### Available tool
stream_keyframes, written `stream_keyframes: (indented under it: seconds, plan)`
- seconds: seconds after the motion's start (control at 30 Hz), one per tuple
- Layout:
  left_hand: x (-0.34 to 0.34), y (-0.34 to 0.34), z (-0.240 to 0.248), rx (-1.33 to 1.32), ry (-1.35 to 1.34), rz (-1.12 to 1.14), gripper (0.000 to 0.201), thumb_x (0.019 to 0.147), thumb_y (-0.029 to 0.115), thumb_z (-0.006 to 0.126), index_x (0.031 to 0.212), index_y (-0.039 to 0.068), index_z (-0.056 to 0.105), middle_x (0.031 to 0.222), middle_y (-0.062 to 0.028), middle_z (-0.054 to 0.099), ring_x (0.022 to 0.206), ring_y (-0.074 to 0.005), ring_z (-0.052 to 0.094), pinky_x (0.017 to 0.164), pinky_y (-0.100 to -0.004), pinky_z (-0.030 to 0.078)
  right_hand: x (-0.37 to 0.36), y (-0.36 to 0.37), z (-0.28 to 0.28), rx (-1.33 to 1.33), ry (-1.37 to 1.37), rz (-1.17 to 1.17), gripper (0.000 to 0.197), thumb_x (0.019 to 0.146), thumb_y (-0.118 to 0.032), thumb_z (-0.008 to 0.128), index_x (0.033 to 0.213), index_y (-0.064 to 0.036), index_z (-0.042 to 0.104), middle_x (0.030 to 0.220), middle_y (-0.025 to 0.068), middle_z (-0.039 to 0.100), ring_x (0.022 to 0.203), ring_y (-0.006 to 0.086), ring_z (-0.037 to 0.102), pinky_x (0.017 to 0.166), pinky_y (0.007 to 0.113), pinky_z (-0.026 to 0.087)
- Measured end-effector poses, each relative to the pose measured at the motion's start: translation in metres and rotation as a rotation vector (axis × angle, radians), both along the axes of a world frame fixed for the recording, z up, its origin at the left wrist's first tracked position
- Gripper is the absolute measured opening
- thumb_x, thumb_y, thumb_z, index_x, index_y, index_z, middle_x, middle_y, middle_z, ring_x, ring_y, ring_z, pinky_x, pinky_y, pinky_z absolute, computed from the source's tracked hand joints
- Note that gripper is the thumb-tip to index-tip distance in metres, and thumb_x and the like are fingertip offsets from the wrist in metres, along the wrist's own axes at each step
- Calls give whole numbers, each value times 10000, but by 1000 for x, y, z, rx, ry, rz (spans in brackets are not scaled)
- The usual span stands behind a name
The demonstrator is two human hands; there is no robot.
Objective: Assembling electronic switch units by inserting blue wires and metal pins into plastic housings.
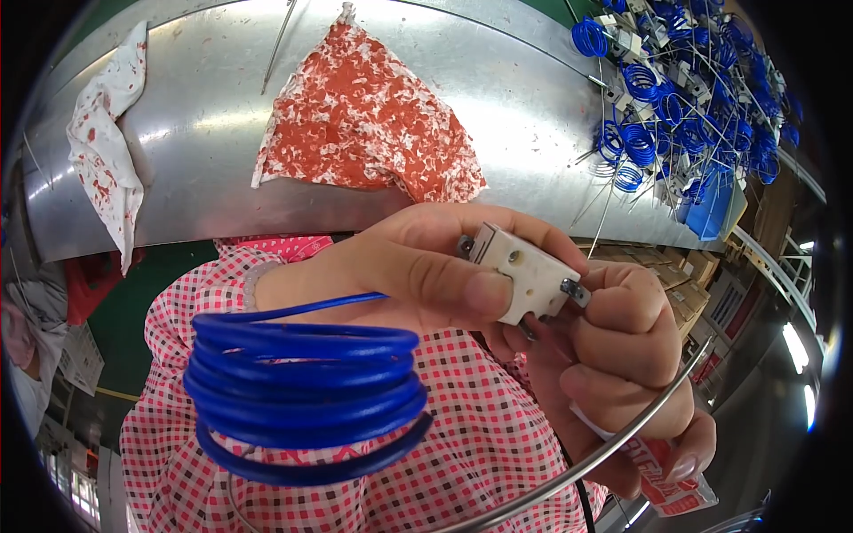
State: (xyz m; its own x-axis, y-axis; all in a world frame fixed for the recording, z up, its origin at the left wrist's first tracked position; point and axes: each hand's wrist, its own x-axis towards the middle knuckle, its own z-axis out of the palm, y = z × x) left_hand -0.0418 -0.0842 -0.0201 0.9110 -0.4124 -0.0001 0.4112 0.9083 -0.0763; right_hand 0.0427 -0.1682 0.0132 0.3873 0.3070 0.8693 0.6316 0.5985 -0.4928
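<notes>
Pinched between the thumb and fingers of my left hand [426, 266] is a capillary thermostat, its white block-shaped body [526, 274] fitted with metal terminals. A coil of blue-coated tube [306, 382] hangs beside my left wrist, in front of my checked clothing. My right hand [626, 346] is closed in a fist against the terminal side of the body. Out of the bottom of that fist sticks a red-and-white plastic packet [680, 493]; whatever else the fingers grip is hidden. A thin metal rod [586, 466] curves across below the right hand.
Beyond my hands runs a shiny metal tabletop [195, 115]. On it lie a red-and-white mottled cloth [364, 111] and a stained white cloth [108, 142]. Many blue-coiled thermostats [684, 98] are heaped at the far right by a blue bin [715, 211]. Cardboard boxes [680, 284] stand behind my right hand.
</notes>
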Motion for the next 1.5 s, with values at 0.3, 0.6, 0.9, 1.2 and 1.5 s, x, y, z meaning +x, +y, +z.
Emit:
stream_keyframes:
  seconds: [0.3, 0.6, 0.9, 1.2, 1.5]
  plan:
    - [-2, 4, 5, -8, 82, -61, 757, 662, 240, 716, 1219, -65, 303, 1089, -151, 499, 1001, -214, 527, 808, -298, 462, 2, 9, -6, 40, 34, 27, 357, 873, -401, 408, 1037, -86, 443, 555, -47, 406, 393, 62, 269, 395, 232, 192]
    - [2, 7, 5, 34, 90, -48, 743, 657, 247, 713, 1207, -67, 324, 1085, -162, 508, 981, -226, 543, 811, -311, 464, -1, 11, -3, 69, 68, 41, 334, 869, -388, 425, 1008, -86, 457, 540, -57, 404, 384, 48, 262, 381, 215, 170]
    - [0, 4, -3, -43, 83, -38, 758, 642, 240, 715, 1202, -75, 314, 1086, -182, 505, 992, -245, 534, 794, -318, 467, -3, 11, 0, 103, 91, 12, 344, 872, -390, 422, 1000, -74, 461, 555, -52, 417, 388, 53, 278, 382, 212, 191]
    - [4, 2, -8, -96, 33, 9, 734, 636, 204, 683, 1190, -97, 308, 1081, -185, 494, 1009, -238, 517, 826, -307, 441, 1, 10, -1, 128, 103, -36, 354, 874, -392, 418, 993, -62, 466, 570, -46, 430, 391, 58, 294, 382, 209, 211]
    - [5, 3, -8, -83, 13, 7, 752, 622, 232, 697, 1184, -88, 314, 1045, -158, 499, 994, -221, 510, 795, -297, 434, 1, 12, 1, 164, 123, -70, 365, 877, -394, 415, 986, -50, 470, 585, -40, 443, 395, 62, 310, 382, 205, 231]
